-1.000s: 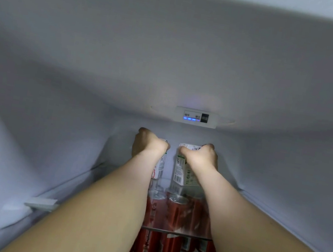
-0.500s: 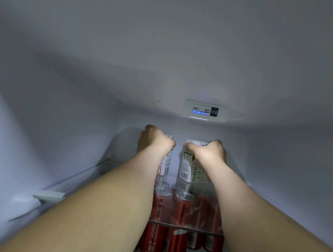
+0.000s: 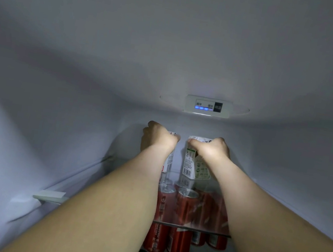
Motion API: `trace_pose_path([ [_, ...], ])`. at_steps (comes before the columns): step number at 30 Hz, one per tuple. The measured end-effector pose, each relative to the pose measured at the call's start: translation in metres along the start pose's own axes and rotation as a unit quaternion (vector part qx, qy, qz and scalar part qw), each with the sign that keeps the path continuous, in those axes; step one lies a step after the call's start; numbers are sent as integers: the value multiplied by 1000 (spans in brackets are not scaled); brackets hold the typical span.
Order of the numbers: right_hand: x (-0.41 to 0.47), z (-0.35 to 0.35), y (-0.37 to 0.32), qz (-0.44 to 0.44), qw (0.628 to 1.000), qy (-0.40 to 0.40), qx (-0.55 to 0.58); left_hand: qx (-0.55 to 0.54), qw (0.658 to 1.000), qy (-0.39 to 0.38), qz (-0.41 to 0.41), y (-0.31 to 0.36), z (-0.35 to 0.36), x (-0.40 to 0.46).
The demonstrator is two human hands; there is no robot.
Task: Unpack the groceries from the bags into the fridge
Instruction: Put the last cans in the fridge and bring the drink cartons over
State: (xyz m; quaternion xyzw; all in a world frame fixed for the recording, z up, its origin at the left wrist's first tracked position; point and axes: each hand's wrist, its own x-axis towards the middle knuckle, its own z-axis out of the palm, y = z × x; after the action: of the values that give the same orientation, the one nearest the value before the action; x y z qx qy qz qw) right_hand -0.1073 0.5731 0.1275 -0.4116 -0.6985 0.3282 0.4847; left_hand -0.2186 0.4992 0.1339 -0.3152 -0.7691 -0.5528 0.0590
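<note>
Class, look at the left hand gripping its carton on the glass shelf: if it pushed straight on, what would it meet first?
Most likely the fridge's back wall. The left hand grips its carton close before it, with nothing visible between, though depth is unclear.

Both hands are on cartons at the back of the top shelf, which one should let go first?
Probably the right hand: its green carton visibly stands upright on the glass shelf. The left hand hides most of its carton.
</note>
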Motion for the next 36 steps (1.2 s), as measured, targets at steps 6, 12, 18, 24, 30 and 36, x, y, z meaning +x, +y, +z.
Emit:
trace_pose_path([
  [6, -12, -11, -2, 39, 998, -35, 18, 36, 998, 10, 42, 7, -10, -13],
  [12, -51, -49, -4, 7, 996, -38, -81, 102, 989, 3, 110, 16, -41, -53],
  [18, -106, -83, -15, -50, 973, -79, -209, 175, 969, -5, 175, 20, -74, -97],
  [24, -157, -103, -20, -95, 937, -137, -306, 244, 949, -50, 195, 17, -107, -144],
  [30, -211, -116, 8, -169, 904, -146, -365, 292, 912, -111, 267, -14, -137, -204],
  [36, -261, -117, 31, -183, 907, -156, -344, 312, 904, -133, 260, -48, -161, -252],
])
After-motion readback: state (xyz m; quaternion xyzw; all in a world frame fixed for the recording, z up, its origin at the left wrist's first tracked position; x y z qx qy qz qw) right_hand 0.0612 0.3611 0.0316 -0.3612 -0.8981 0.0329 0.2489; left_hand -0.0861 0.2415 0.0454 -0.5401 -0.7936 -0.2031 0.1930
